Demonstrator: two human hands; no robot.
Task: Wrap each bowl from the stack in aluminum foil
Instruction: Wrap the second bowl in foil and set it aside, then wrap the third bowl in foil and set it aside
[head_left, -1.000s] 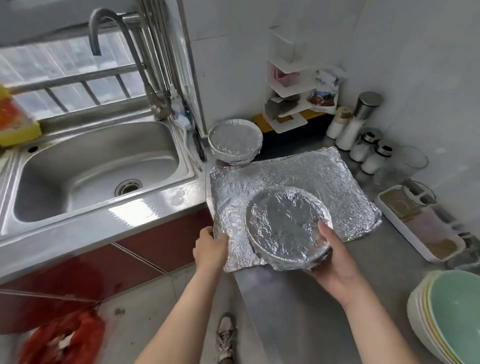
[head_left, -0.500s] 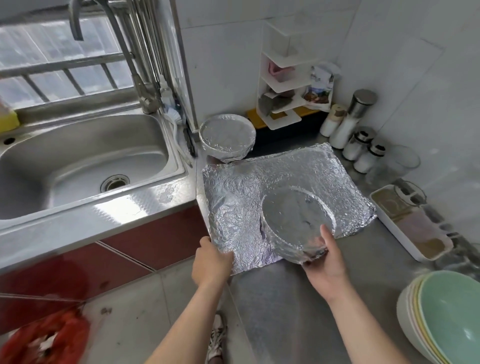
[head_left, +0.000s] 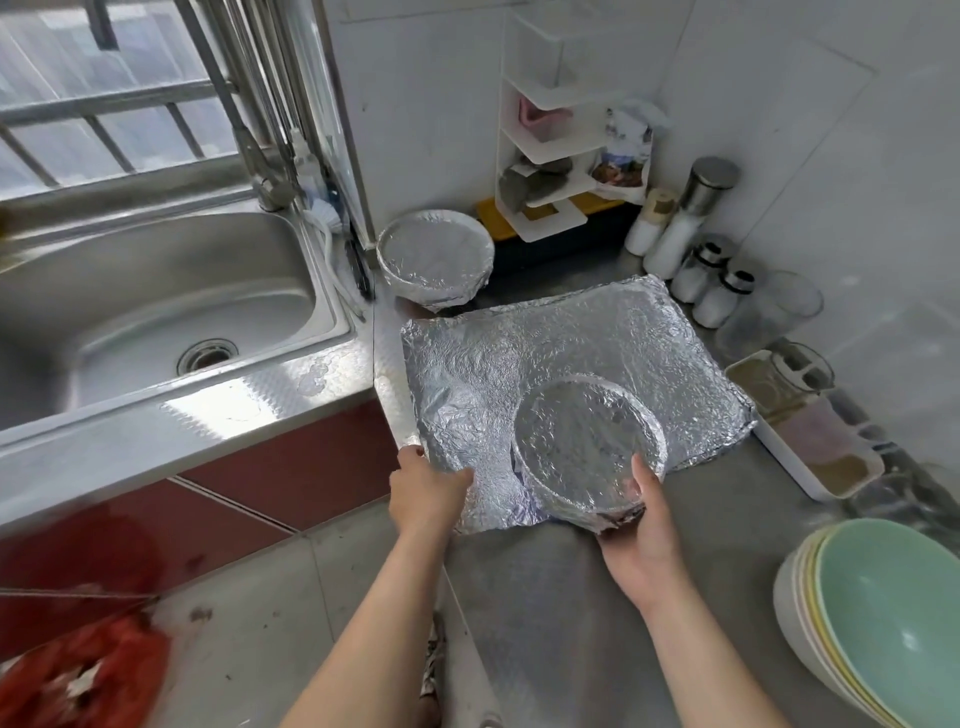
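Observation:
A foil-wrapped bowl sits over the near right part of a crinkled foil sheet spread on the steel counter. My right hand grips this bowl at its near edge, thumb on the rim. My left hand holds the sheet's near left corner. A second foil-wrapped bowl stands behind the sheet near the wall. The stack of bare bowls, a pale green one on top, rests at the counter's near right.
A steel sink with a tap lies to the left. White corner shelves, shakers and jars and a white tray line the back and right walls. Grey countertop shows between my arms.
My right hand has carried the wrapped bowl a little right and away over the sheet. My left hand stays at the sheet's near left corner. The camera has drifted left and down.

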